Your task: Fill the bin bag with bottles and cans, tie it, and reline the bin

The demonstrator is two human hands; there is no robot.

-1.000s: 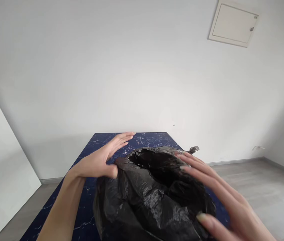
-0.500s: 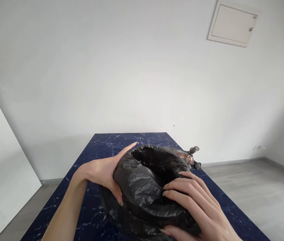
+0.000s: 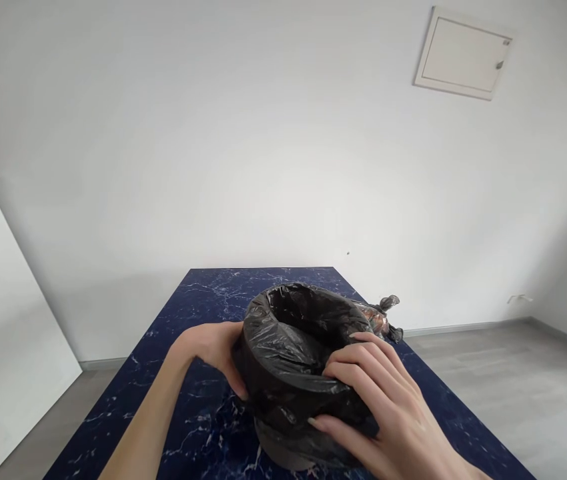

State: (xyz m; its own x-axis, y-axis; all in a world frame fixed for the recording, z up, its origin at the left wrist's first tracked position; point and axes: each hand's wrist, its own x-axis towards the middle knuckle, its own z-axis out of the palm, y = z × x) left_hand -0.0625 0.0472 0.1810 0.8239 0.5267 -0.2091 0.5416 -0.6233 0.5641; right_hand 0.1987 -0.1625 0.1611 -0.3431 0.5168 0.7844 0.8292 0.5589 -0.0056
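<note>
A black plastic garbage bag lines a round trash bin, folded over its rim. Only the bin's greyish lower part shows beneath the bag. The bin tilts a little on the table, its mouth facing up and toward me. My left hand wraps the bin's left side through the bag, thumb near me and the other fingers hidden behind. At the right rim, my right hand pinches the bagged edge, its fingers over the inside and its thumb on the outside.
The table has a dark blue marbled top. A tied dark see-through bag with brownish contents lies behind the bin. A white cabinet stands at the left, and a wall panel hangs at the upper right.
The bag now lies tighter over the rim, and its loose lower folds have risen, uncovering the bin's base. My left hand has slid lower along the bin's side.
</note>
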